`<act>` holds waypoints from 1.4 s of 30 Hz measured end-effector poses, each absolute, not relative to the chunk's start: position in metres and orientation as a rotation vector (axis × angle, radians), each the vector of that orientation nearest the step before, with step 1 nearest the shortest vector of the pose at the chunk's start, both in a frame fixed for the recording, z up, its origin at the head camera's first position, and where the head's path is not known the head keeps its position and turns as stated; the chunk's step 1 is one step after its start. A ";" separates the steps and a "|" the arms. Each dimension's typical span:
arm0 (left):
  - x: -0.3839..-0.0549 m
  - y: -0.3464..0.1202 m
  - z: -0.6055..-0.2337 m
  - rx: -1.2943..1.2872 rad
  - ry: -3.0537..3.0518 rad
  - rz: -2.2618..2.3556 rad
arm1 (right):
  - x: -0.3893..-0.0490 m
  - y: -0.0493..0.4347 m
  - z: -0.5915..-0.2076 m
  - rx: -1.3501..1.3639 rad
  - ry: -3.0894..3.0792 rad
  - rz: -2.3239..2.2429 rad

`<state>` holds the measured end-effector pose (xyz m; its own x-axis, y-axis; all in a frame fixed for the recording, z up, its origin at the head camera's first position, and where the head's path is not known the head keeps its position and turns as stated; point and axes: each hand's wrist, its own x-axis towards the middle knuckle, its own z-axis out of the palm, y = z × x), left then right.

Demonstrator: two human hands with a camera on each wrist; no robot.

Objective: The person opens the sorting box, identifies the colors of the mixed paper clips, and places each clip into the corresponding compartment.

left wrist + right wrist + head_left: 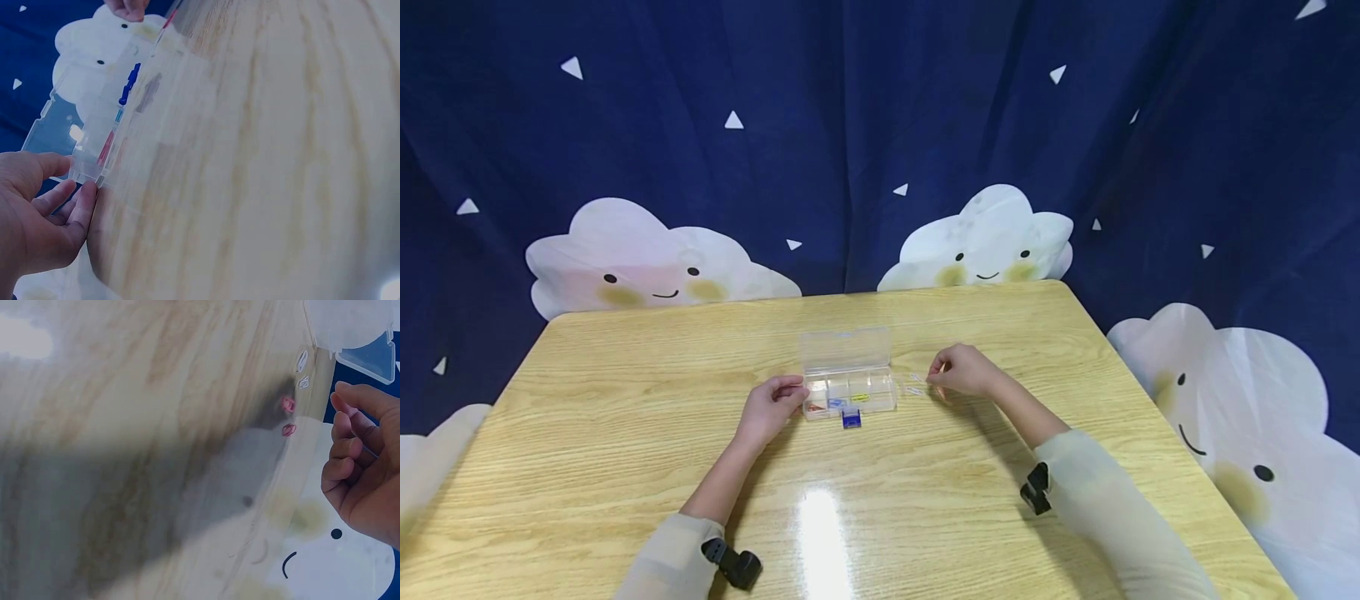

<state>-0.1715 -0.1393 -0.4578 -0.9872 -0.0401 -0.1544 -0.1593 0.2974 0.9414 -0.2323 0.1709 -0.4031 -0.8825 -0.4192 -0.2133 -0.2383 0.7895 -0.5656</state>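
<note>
While your left hand (769, 408) steadies the near end of the clear compartment box (880, 408), your right hand (964, 369) hangs over the desk (625, 433) some way off beyond the box's other end. The box lies just to the right of your left hand, whose bent thumb and fingers grip its end wall, the thumb above and the fingertips at the lower corner. Its clear lid (846, 350) stands open on the side farther from you, and the blue latch (851, 418) sits on the side facing you. Nearest your left hand, one compartment holds red pieces (815, 407); going away from that hand, the next holds blue pieces (837, 403) and the one after it yellow pieces (859, 397). Your right hand has its fingers bent, with the thumb and index finger brought close together at the tips; you cannot tell from these views whether anything is pinched between them. To the left of that hand, between it and the box, white clips (303, 361) lie on the desk, just beside your fingertips, and two red clips (288, 430) lie close by, nearer the hand's shadow. Behind your wrists, black bands (1036, 489) circle the pale sleeves (1105, 508).
</note>
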 end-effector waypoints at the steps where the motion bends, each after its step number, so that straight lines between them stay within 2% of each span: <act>1: -0.171 -0.139 -0.457 -0.190 2.447 1.795 | -0.232 0.172 -0.404 -0.493 2.648 -0.782; 22: -0.171 -0.138 -0.457 -0.200 2.439 1.809 | -0.225 0.197 -0.431 -0.308 2.644 -0.953; 42: -0.169 -0.138 -0.455 -0.194 2.433 1.813 | -0.217 0.193 -0.444 -0.243 2.751 -0.969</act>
<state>-0.1694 -0.1380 -0.4555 -0.9867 -0.0415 -0.1572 -0.1625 0.2824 0.9454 -0.2174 0.1930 -0.4442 -0.9634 -0.2246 -0.1462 -0.0834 0.7698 -0.6329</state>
